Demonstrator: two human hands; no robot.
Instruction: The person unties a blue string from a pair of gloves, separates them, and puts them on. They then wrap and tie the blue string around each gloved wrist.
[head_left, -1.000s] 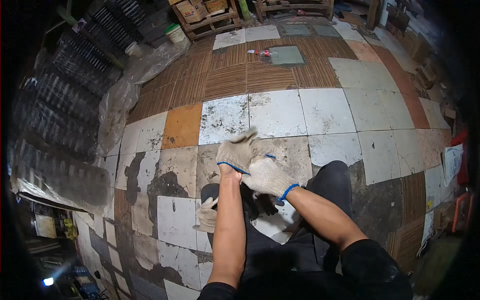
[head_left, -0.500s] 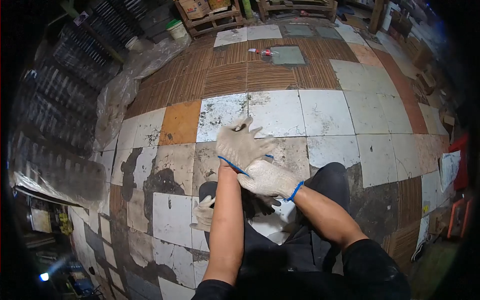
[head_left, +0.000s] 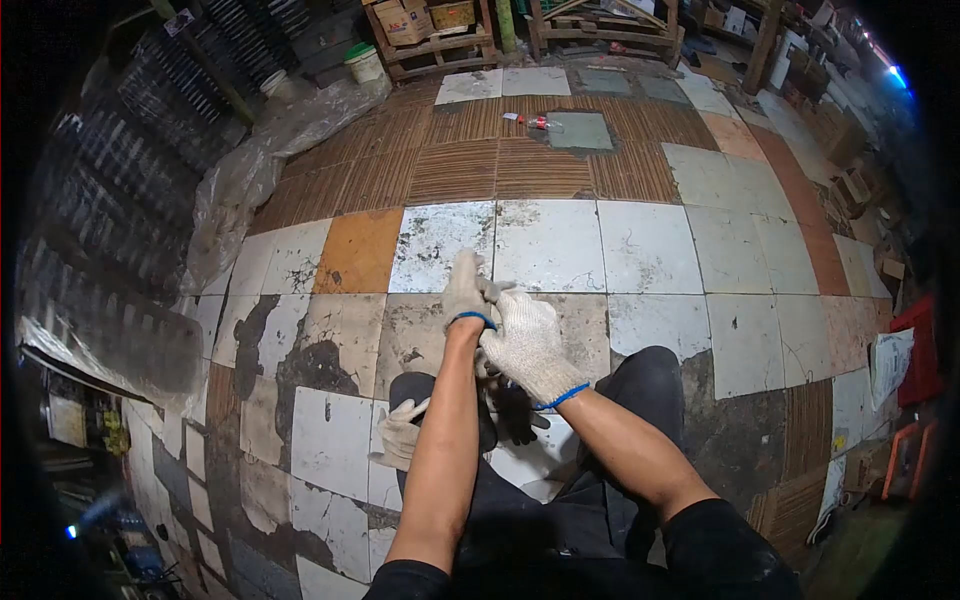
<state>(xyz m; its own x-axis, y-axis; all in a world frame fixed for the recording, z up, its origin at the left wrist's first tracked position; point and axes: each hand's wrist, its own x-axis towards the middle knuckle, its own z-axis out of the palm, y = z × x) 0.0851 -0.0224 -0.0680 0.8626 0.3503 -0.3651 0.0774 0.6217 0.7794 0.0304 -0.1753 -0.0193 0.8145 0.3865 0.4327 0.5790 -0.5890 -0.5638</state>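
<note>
My left hand [head_left: 464, 296] wears a knitted off-white glove with a blue cuff at the wrist. One gloved finger or thumb points up, while its other fingers are mostly hidden behind my right hand. My right hand [head_left: 530, 340] is in a matching glove and closes over the finger side of the left glove. Beside my left knee lies another off-white glove [head_left: 399, 436], partly covered by my left forearm. A dark glove-like item [head_left: 518, 418] shows below my hands, between my legs.
The floor is patchwork tile [head_left: 548, 245], broken in places. A plastic bottle [head_left: 540, 122] lies ahead. Plastic sheeting [head_left: 240, 185] and dark stacked material [head_left: 110, 210] line the left. Wooden pallets [head_left: 440, 55] with boxes stand at the back, and a lidded bucket [head_left: 363, 63] beside them.
My right hand has shifted from the left glove's cuff to its finger side. The left hand's spread fingers have turned and are now mostly covered. The view has tilted slightly.
</note>
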